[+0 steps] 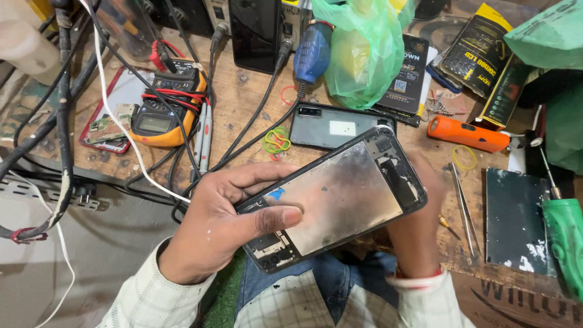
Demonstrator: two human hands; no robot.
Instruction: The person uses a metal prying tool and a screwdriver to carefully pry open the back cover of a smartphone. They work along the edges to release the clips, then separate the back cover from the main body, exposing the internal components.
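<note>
Bare metal, scuffed and dull, fills the inside of the opened black phone frame (340, 197), which is held tilted above the wooden worktop (249, 91) in the head view, over the person's lap. The left hand (225, 225) has its grip closed on the frame's lower end, thumb pressed flat on the metal plate and fingers curled along the upper edge. The right hand (419, 231) supports the frame from behind at its far end; most of that hand is hidden by the frame, so I cannot tell how its grip is set.

Just beyond the frame lies a dark grey phone back cover (334, 126) flat on the worktop, with a cluster of green and yellow rubber bands (276, 141) to its left. Further left of the frame sits a yellow multimeter with red and black leads (161, 115). Right of the frame lie slim metal tweezers (466, 209), an orange cylindrical torch (466, 134) beyond them, and a green-handled screwdriver (565, 237) at the far right. A green plastic bag (364, 48) stands behind the back cover.
</note>
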